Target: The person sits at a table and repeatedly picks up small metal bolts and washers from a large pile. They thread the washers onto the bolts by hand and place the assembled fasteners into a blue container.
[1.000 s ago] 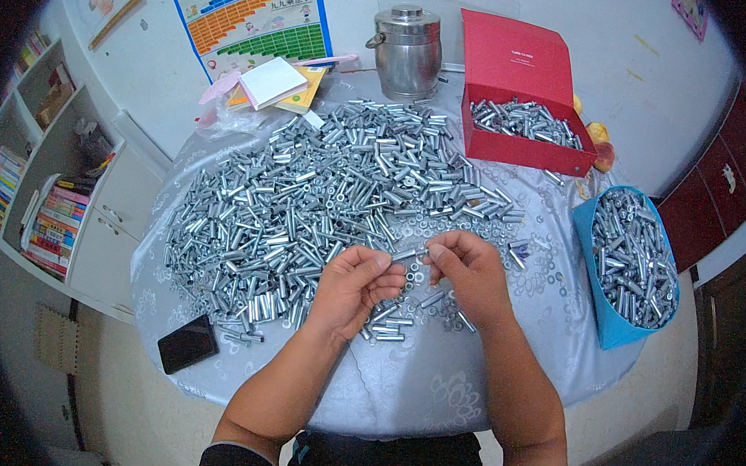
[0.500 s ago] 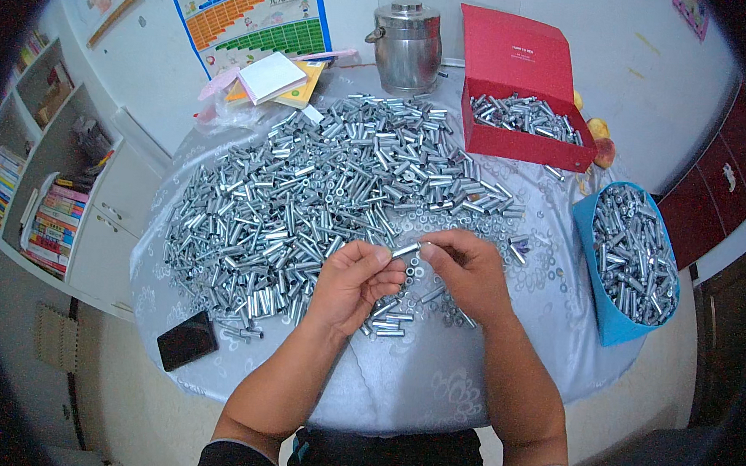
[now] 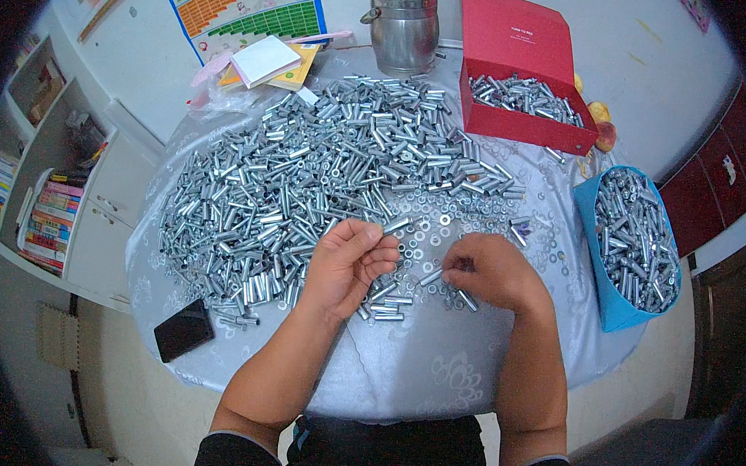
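Left hand (image 3: 346,264), fingers pinching a metal tube (image 3: 398,226), in from the worktop's near edge! Right hand (image 3: 496,269), fingers curled near loose washers (image 3: 418,241); can't tell what they grip.

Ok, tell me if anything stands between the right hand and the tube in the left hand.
Nothing visible does. Only a gap separates the right hand from the metal tube; loose washers lie beneath.
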